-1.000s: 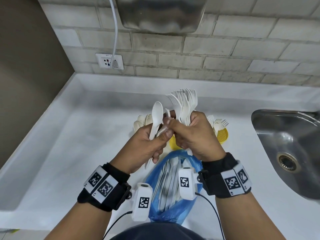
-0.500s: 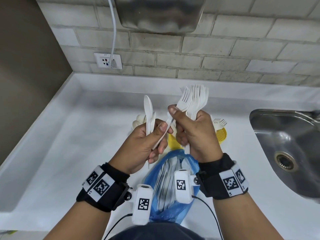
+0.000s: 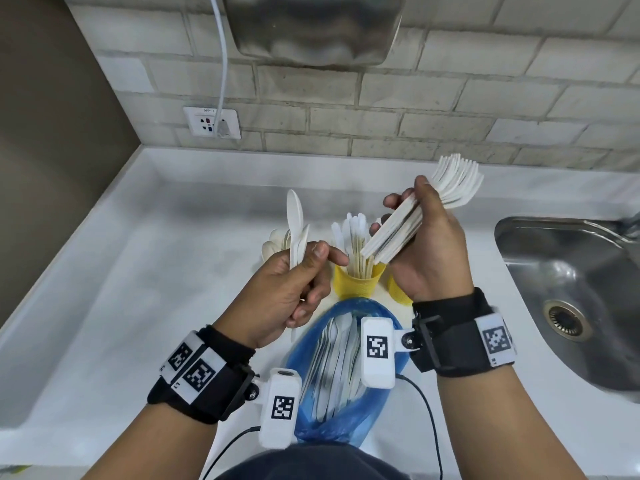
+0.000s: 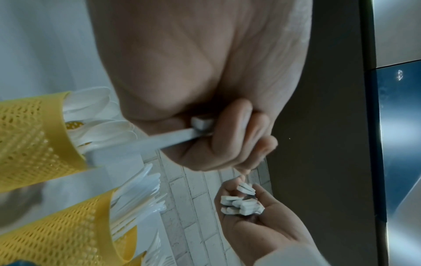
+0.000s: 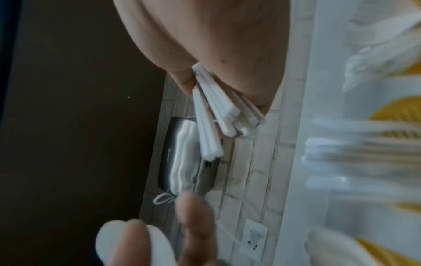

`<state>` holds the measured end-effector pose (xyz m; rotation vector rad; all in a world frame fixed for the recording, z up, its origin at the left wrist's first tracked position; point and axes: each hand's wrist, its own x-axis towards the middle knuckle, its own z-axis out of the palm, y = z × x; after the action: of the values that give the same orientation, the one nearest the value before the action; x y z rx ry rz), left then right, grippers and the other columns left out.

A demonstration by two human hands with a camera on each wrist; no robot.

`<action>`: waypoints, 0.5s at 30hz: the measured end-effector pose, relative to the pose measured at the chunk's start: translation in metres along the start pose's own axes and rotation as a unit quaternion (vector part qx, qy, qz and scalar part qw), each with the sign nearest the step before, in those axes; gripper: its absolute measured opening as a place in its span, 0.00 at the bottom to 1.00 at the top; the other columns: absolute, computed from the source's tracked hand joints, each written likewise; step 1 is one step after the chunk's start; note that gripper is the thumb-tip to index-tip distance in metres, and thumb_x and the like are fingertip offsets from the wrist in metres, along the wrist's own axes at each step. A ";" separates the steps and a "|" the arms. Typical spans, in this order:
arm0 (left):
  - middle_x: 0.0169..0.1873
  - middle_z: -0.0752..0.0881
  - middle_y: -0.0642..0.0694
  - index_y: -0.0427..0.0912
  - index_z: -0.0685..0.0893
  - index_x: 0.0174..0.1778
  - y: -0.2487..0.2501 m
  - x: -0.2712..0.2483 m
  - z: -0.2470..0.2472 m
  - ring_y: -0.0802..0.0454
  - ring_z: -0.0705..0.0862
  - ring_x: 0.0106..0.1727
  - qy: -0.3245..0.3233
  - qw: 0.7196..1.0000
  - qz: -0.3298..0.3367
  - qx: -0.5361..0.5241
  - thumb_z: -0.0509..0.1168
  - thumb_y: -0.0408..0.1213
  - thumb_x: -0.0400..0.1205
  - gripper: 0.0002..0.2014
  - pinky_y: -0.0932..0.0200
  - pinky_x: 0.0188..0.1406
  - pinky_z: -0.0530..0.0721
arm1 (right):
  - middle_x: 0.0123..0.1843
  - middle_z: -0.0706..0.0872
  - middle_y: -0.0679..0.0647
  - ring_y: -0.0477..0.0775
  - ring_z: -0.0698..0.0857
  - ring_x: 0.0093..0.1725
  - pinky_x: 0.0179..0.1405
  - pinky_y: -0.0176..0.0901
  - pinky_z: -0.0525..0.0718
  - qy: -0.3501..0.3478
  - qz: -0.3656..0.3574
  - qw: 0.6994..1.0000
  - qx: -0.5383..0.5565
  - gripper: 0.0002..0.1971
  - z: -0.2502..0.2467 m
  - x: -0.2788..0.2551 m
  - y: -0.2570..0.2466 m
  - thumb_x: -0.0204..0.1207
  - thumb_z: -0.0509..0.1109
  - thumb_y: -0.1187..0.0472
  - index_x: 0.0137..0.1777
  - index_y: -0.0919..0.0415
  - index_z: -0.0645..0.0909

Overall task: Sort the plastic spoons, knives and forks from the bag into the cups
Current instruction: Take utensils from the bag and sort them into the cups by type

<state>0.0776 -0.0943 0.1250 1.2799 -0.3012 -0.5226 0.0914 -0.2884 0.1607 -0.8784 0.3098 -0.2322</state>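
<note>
A white bench (image 3: 145,271) runs along a brick wall. A blue bag (image 3: 346,420) lies at its near edge. Just behind the bag stand yellow mesh cups (image 3: 358,284); right of it sits a steel sink (image 3: 568,282).

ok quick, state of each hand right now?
Left hand: closed, gripping a few white spoons.
Right hand: closed, gripping a bundle of white forks.

Landmark: knife cup (image 3: 358,282). Spoon cup (image 3: 273,245) to its left, third cup (image 3: 398,292) just right, bag (image 3: 346,420) in front, sink (image 3: 571,296) far right, outlet (image 3: 212,122) behind-left.
</note>
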 end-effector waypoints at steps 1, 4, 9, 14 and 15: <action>0.24 0.67 0.46 0.40 0.87 0.55 0.000 0.000 0.000 0.57 0.61 0.18 -0.002 1.000 -0.001 -0.001 0.57 0.50 0.90 0.19 0.65 0.15 0.57 | 0.36 0.85 0.55 0.53 0.83 0.31 0.34 0.46 0.86 0.010 -0.028 0.999 -0.032 0.16 0.000 -0.002 -0.001 0.89 0.67 0.52 0.39 0.58 0.79; 0.24 0.65 0.46 0.42 0.87 0.53 0.001 0.001 0.000 0.57 0.60 0.18 -0.006 1.000 -0.002 -0.005 0.57 0.49 0.90 0.18 0.66 0.15 0.57 | 0.32 0.84 0.58 0.58 0.89 0.35 0.31 0.47 0.88 0.020 -0.111 0.985 -0.130 0.17 0.001 -0.007 0.002 0.90 0.64 0.53 0.43 0.63 0.80; 0.24 0.65 0.46 0.42 0.86 0.53 0.000 0.001 0.002 0.56 0.61 0.18 -0.006 1.000 -0.003 0.018 0.58 0.51 0.89 0.17 0.64 0.17 0.56 | 0.28 0.78 0.58 0.60 0.81 0.23 0.23 0.44 0.80 -0.005 -0.111 0.984 -0.141 0.17 0.008 -0.015 0.008 0.91 0.63 0.54 0.42 0.63 0.77; 0.25 0.66 0.46 0.40 0.86 0.54 -0.001 0.001 0.002 0.54 0.63 0.20 0.005 0.997 -0.011 0.081 0.62 0.55 0.86 0.20 0.64 0.19 0.60 | 0.22 0.71 0.50 0.53 0.66 0.17 0.21 0.40 0.67 -0.105 -0.125 0.958 -0.236 0.12 0.010 -0.023 0.009 0.86 0.72 0.57 0.40 0.57 0.81; 0.25 0.67 0.46 0.41 0.86 0.54 -0.001 0.001 0.002 0.53 0.63 0.21 0.012 0.995 -0.012 0.099 0.62 0.56 0.85 0.20 0.63 0.20 0.61 | 0.22 0.71 0.50 0.53 0.66 0.17 0.21 0.39 0.67 -0.137 -0.123 0.946 -0.267 0.10 0.011 -0.025 0.007 0.85 0.74 0.59 0.41 0.56 0.83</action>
<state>0.0771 -0.0963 0.1240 1.4832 -0.3232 -0.5073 0.0721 -0.2680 0.1660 -1.4734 -0.0058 -0.2576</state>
